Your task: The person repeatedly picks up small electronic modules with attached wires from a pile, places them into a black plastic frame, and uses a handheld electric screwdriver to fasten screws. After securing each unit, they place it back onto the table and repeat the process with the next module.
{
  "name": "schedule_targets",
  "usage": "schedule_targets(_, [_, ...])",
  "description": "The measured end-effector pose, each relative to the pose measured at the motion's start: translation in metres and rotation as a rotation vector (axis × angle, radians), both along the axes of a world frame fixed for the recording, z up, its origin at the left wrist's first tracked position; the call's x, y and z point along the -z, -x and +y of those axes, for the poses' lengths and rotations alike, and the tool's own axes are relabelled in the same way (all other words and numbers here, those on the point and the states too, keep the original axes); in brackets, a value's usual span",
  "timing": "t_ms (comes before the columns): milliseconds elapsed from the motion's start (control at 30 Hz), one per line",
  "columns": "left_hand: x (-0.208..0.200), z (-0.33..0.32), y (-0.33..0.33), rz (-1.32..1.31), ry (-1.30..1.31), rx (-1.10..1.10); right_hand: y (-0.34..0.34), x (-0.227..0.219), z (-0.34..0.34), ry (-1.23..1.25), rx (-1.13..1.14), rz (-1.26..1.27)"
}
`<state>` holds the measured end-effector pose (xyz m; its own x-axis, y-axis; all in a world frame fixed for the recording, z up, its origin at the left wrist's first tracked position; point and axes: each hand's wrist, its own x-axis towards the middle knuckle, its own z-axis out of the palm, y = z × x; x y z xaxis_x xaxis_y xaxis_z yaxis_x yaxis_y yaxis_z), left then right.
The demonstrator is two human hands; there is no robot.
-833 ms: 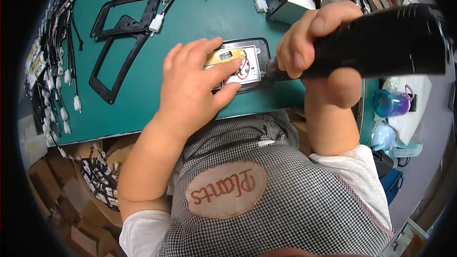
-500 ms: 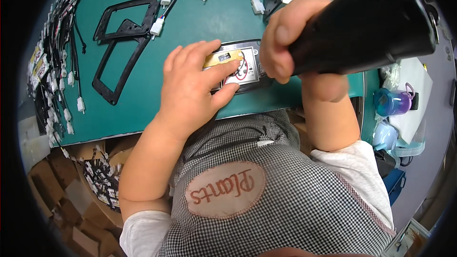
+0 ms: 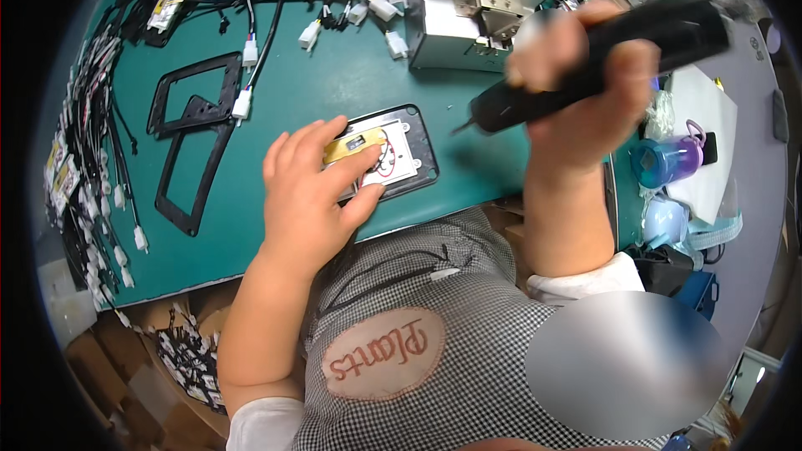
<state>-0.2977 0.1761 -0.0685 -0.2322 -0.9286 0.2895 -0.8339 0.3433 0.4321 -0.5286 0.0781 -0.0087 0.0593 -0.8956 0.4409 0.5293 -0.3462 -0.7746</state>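
Note:
My right hand [image 3: 591, 104] is wrapped round a black electric screwdriver [image 3: 689, 29], blurred by motion. Its thin bit points left and down, apart from the black rectangular housing [image 3: 427, 150] on the bench. Inside that housing lie a white plate [image 3: 404, 153], a yellow-wrapped part [image 3: 338, 149] and thin red and black wires. With fingers spread, my left hand [image 3: 305, 188] rests over the housing's left side, fingertips touching the yellow part and plate. The hand hides the housing's left end.
Two black rectangular frames [image 3: 196, 125] overlap on the green bench [image 3: 284, 88], left of my left hand. Cables with white connectors [image 3: 384, 7] lie along the back and left edge. At the back right stands a white boxy machine [image 3: 443, 42] with metal fittings. A blue-purple cup [image 3: 668, 159] is far right.
My right hand and the screwdriver have moved right, off the housing, uncovering its right end. My left hand stays on the housing. The whole view has shifted, showing more of the bench's back.

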Motion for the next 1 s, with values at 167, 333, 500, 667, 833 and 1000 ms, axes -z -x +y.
schedule_targets(167, [-0.001,0.000,0.001,-0.014,-0.022,0.015,0.046,-0.036,-0.035,0.191,0.109,-0.042])
schedule_targets(333, [-0.002,-0.002,0.002,-0.021,0.005,0.025,0.018,-0.057,-0.037,0.253,0.314,-0.039])
schedule_targets(500, [-0.005,0.000,0.001,-0.021,-0.008,0.030,0.040,-0.070,-0.068,-0.084,0.586,0.356])
schedule_targets(667, [-0.008,-0.001,0.004,-0.026,0.009,0.044,0.059,-0.054,-0.146,-0.136,0.626,0.866])
schedule_targets(833, [-0.007,-0.001,0.004,-0.020,0.018,0.029,0.049,-0.046,-0.179,-0.180,0.667,1.165])
schedule_targets(1000, [-0.006,-0.003,0.004,-0.015,0.042,0.043,0.061,-0.038,-0.182,-0.211,0.292,0.819])
